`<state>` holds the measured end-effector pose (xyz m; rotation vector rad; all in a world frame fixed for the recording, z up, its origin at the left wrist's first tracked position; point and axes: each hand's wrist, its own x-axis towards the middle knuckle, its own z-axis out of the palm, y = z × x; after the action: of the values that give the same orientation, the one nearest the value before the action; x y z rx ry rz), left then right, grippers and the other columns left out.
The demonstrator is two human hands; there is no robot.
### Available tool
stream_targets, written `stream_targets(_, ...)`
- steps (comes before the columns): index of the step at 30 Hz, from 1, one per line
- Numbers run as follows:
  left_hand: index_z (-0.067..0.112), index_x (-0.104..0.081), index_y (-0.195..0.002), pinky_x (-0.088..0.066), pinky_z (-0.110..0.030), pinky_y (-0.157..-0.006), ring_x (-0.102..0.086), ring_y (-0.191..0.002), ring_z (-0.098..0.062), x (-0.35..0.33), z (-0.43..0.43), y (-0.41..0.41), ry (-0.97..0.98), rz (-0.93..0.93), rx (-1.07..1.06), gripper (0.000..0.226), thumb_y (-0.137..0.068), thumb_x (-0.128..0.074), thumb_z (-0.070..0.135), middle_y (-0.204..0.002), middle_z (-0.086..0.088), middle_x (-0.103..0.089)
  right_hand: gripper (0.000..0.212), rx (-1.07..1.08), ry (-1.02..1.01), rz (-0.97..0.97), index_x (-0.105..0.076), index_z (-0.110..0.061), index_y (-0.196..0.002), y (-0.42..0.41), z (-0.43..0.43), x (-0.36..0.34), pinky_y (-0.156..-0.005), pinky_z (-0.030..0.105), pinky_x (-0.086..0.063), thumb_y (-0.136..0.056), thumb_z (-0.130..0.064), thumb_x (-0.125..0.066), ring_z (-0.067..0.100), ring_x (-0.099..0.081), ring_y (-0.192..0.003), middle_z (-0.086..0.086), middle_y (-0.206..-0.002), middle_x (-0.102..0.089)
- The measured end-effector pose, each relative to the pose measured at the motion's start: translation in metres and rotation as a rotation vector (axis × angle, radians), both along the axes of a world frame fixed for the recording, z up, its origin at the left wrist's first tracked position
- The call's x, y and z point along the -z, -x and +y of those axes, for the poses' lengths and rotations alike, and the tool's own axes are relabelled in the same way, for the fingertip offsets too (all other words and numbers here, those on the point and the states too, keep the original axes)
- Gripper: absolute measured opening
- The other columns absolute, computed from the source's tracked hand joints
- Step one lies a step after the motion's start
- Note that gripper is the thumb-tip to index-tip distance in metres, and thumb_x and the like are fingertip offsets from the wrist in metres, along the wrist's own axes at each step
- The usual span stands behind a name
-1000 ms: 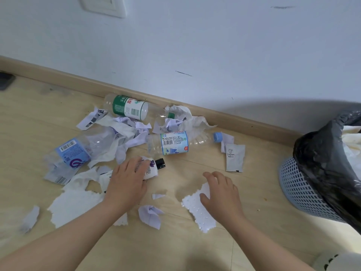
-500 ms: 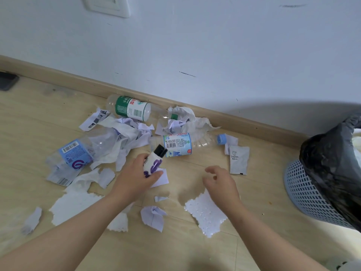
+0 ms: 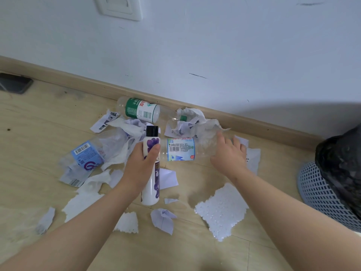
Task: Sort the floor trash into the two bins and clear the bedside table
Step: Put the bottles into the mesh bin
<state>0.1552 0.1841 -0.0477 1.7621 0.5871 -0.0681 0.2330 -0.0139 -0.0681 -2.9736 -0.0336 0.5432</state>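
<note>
Clear bottle (image 3: 180,149) is laid left-right, its right end under the right hand (image 3: 228,155), fingers apart. White bottle (image 3: 150,190) is clamped in left hand (image 3: 139,167).

Shows a white body, purple flower print and black cap on the small bottle (image 3: 150,190); a green-and-white label on the far bottle (image 3: 141,110); a blue-and-white label on the middle bottle (image 3: 180,149); a light-blue label with black barcode on the crushed bottle (image 3: 86,153). Shows white with an embossed dot pattern on the paper towel (image 3: 220,210). Shows a pale-blue lattice on the bin (image 3: 322,196), black on its liner (image 3: 340,163), light wood grain on the floor (image 3: 39,124).
</note>
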Motion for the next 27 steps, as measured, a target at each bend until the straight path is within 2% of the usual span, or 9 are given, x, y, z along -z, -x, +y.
stream_targets(5,0.030,-0.049,-0.087,-0.046,-0.037,-0.078,-0.057,-0.084,-0.023,0.001,0.005,-0.004,0.060,0.017,-0.053,0.008,-0.089,-0.054,0.037,-0.087,-0.002,-0.058,0.069,-0.086,0.021,-0.001,-0.020,-0.022,-0.146,0.020,-0.003,0.010,-0.107,0.040,-0.024,-0.083,-0.007,-0.044,0.029,-0.033,-0.130,0.005,-0.138,-0.045)
stream_targets(8,0.028,-0.051,-0.093,-0.048,-0.030,-0.068,-0.059,-0.076,-0.020,0.002,0.004,-0.006,0.130,0.018,-0.098,0.008,-0.093,-0.051,0.036,-0.085,-0.002,-0.060,0.073,-0.110,0.026,0.029,-0.016,-0.023,-0.148,0.027,-0.007,0.010,-0.108,0.040,-0.023,-0.083,-0.005,-0.044,0.029,-0.036,-0.128,0.004,-0.133,-0.050)
stream_targets(10,0.024,-0.052,-0.103,-0.049,-0.030,-0.067,-0.061,-0.076,-0.019,0.001,0.002,-0.009,0.144,0.018,-0.091,0.016,-0.095,-0.047,0.037,-0.086,-0.003,-0.062,0.072,-0.115,-0.026,0.041,-0.021,-0.025,-0.147,0.028,-0.009,0.006,-0.106,0.039,-0.026,-0.083,-0.005,-0.047,0.029,-0.040,-0.125,0.004,-0.131,-0.053)
stream_targets(14,0.036,-0.053,-0.098,-0.051,-0.039,-0.085,-0.064,-0.088,-0.020,0.000,-0.003,-0.022,0.143,0.045,-0.046,0.010,-0.093,-0.047,0.044,-0.092,0.004,-0.065,0.065,-0.074,-0.242,0.141,-0.029,-0.025,-0.144,0.031,-0.013,-0.019,-0.096,0.035,-0.039,-0.087,-0.018,-0.058,0.025,-0.051,-0.114,0.002,-0.127,-0.056)
stream_targets(19,0.031,-0.051,-0.113,-0.046,-0.048,-0.096,-0.062,-0.094,-0.020,-0.014,-0.019,-0.033,0.175,0.081,-0.025,0.037,-0.086,-0.048,0.056,-0.097,0.005,-0.064,0.060,0.022,-0.402,0.231,-0.028,-0.028,-0.144,0.053,-0.019,-0.068,-0.076,0.028,-0.043,-0.091,-0.042,-0.054,0.016,-0.050,-0.090,0.001,-0.123,-0.054)
stream_targets(21,0.028,-0.051,-0.108,-0.050,-0.039,-0.088,-0.062,-0.088,-0.017,-0.024,-0.029,-0.033,0.223,0.087,0.000,0.034,-0.087,-0.049,0.055,-0.098,0.002,-0.063,0.056,0.076,-0.425,0.179,-0.033,-0.030,-0.141,0.063,-0.026,-0.085,-0.074,0.027,-0.043,-0.091,-0.047,-0.052,0.013,-0.049,-0.086,0.000,-0.112,-0.055)
stream_targets(24,0.024,-0.051,-0.096,-0.050,-0.017,-0.056,-0.057,-0.069,-0.007,-0.040,-0.045,-0.025,0.354,0.082,0.051,0.016,-0.094,-0.048,0.040,-0.087,0.002,-0.058,0.045,0.198,-0.428,0.104,-0.043,-0.030,-0.130,0.076,-0.032,-0.109,-0.061,0.023,-0.043,-0.090,-0.049,-0.051,0.012,-0.052,-0.075,-0.005,-0.093,-0.053)
stream_targets(25,0.024,-0.051,-0.097,-0.048,-0.016,-0.053,-0.056,-0.068,-0.006,-0.045,-0.049,-0.023,0.364,0.076,0.067,0.015,-0.094,-0.048,0.038,-0.085,0.003,-0.056,0.042,0.241,-0.449,0.060,-0.046,-0.029,-0.125,0.079,-0.034,-0.114,-0.059,0.023,-0.044,-0.089,-0.050,-0.051,0.012,-0.053,-0.072,-0.005,-0.089,-0.055)
stream_targets(27,0.025,-0.053,-0.101,-0.049,-0.023,-0.063,-0.060,-0.076,-0.011,-0.050,-0.052,-0.020,0.352,0.052,0.102,0.017,-0.093,-0.049,0.039,-0.090,0.003,-0.058,0.035,0.309,-0.502,-0.028,-0.051,-0.026,-0.114,0.080,-0.033,-0.120,-0.063,0.031,-0.050,-0.088,-0.050,-0.052,0.017,-0.060,-0.074,0.001,-0.084,-0.063)
